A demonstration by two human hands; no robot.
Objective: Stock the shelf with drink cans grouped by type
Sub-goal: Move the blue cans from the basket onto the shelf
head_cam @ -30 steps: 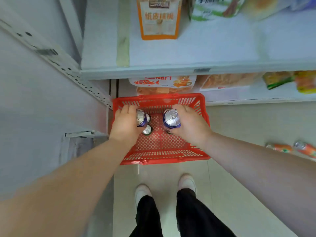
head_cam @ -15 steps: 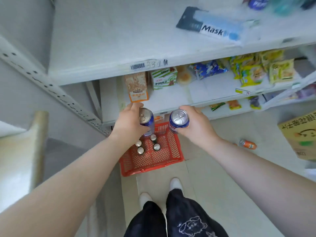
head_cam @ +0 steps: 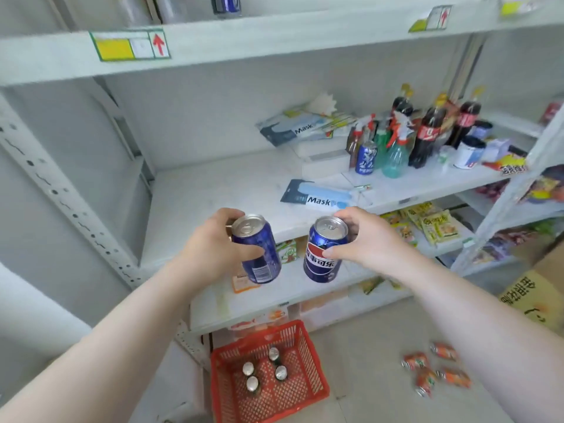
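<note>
Gripping blue can, tilted, in left hand just before front edge of mask shelf | clasping Pepsi can in right hand at same edge, cans apart | below that shelf: red basket on floor, four cans upright inside

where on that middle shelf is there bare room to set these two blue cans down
The middle shelf is bare from its left wall across to the front mask packet. Its right end is crowded: a standing blue can, spray bottles, cola bottles and cups.
</note>
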